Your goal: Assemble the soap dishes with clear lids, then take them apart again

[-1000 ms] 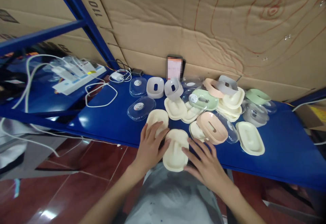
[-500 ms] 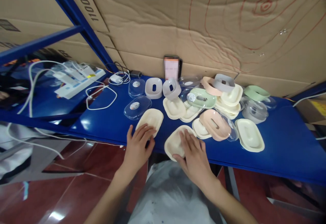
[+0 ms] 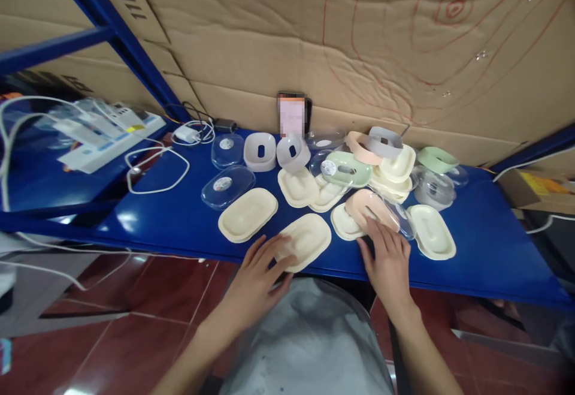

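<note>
My left hand (image 3: pixel 258 278) rests with spread fingers on the near end of a cream oval tray (image 3: pixel 308 238) at the front edge of the blue shelf (image 3: pixel 179 215). Fingers of my right hand (image 3: pixel 389 257) reach onto a pink oval insert (image 3: pixel 366 206) that lies over another cream tray (image 3: pixel 345 225). A second cream tray (image 3: pixel 247 215) lies free to the left of my left hand. Neither hand has lifted anything.
Behind lies a heap of soap-dish parts: clear lids (image 3: pixel 221 186), grey inserts (image 3: pixel 259 151), a green insert (image 3: pixel 348 169), more cream trays (image 3: pixel 431 231). A phone (image 3: pixel 291 113) leans on the cardboard wall. Power strip (image 3: pixel 108 137) and white cables (image 3: pixel 157 167) are at left.
My left hand left the far-left cream tray and now lies on the middle one. My right hand moved off that tray rightward to the pink insert. The view shifted.
</note>
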### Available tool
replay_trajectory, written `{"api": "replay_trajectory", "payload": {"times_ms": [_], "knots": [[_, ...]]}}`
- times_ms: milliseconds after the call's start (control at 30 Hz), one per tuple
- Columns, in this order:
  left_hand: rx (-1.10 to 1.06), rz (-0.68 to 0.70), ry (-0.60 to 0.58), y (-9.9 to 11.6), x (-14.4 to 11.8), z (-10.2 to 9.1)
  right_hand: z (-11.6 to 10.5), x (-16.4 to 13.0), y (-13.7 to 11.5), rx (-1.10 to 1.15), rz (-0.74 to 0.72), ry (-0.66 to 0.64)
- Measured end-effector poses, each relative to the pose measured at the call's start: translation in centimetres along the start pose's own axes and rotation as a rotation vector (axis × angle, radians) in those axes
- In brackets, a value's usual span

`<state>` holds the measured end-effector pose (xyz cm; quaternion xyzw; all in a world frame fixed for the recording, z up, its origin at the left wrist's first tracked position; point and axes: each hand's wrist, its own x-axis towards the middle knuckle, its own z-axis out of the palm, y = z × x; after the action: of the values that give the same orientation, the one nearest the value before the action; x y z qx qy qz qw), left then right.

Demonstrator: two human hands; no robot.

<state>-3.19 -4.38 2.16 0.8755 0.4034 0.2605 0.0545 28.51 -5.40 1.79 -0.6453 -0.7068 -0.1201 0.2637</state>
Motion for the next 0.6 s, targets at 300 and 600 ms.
{"api": "replay_trajectory", "payload": {"times_ms": [300,600], "knots": [[-0.159,-0.023,0.063,-1.7,-0.4,-0.1,-1.1,0.5,-2.1,0.356,-0.284,-0.028],[-0.004,-0.006,0.145,-2.8,-0.5,0.5,0.8,0.7,-6.8,0.416,-0.530,-0.185]]}}
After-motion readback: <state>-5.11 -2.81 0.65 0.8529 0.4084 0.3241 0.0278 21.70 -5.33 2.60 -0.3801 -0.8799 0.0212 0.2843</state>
